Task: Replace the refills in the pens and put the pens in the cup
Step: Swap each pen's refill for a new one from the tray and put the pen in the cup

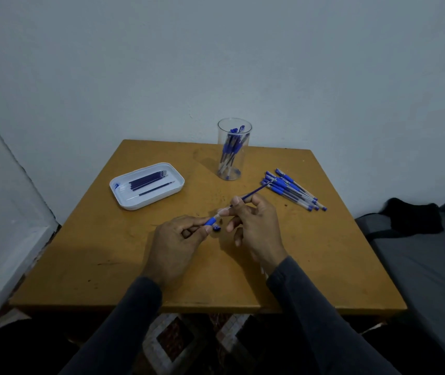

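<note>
Pen: barrel (217, 215) held over the table (107, 253), refill (253, 193) sticking out
Left hand (178, 239): pinching the barrel's blue grip
Right hand (253, 226): pinching the refill
Cup (233, 148): upright, several pens inside
Tray (147, 185): refills inside
Pile (293, 189): pens right of cup

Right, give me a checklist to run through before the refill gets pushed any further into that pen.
1. Left hand holds the pen barrel by its blue grip: ok.
2. Right hand pinches the refill: ok.
3. Refill lined up with the barrel: ok, they run in one line.
4. Refill seated fully: not ok, most of it sticks out.
5. Small loose pen parts lie on the table under the hands, within reach: ok.
6. Cup upright with room for another pen: ok.
</note>
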{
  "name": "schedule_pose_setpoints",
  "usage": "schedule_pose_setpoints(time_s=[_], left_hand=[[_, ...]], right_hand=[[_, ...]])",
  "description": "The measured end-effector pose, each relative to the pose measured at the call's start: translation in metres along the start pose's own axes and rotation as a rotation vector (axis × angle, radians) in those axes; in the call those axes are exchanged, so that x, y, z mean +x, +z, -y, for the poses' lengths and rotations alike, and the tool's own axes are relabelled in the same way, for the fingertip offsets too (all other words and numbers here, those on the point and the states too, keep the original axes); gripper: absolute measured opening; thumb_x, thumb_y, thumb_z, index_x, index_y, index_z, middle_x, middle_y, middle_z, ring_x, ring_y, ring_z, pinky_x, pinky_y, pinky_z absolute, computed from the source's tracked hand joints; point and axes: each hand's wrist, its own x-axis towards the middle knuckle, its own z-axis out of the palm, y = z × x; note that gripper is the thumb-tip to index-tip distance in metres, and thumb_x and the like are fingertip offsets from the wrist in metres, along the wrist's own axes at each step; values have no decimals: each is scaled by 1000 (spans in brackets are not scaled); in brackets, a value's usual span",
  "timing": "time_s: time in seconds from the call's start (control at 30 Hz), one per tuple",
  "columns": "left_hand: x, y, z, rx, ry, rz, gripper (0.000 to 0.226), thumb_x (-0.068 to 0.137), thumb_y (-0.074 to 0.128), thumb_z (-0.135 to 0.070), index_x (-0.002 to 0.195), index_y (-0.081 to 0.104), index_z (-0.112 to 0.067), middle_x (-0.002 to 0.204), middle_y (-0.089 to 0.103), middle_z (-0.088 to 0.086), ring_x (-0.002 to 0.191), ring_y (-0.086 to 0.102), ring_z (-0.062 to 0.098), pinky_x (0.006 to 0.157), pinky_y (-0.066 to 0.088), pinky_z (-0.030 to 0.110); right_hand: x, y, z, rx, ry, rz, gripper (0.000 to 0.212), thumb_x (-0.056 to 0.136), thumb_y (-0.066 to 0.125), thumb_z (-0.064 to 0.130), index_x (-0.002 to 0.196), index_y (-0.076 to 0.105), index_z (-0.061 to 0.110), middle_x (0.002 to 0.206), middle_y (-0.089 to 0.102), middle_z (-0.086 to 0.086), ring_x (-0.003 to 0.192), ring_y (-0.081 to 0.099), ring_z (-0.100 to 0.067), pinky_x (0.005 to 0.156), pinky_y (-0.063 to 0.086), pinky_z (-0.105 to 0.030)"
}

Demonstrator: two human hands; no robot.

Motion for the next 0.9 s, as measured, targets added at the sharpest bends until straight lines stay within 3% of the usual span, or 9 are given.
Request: schedule_pose_setpoints(time_s=[0.9], left_hand=[[-1,0,1,27,-3,-19,22,91,72,-22,111,74,-31,93,70,-15,86,64,3,79,56,29]], right_hand=[[6,-2,1,26,40,72,13,107,51,18,106,55,6,92,77,-15,57,62,-22,37,45,-28]])
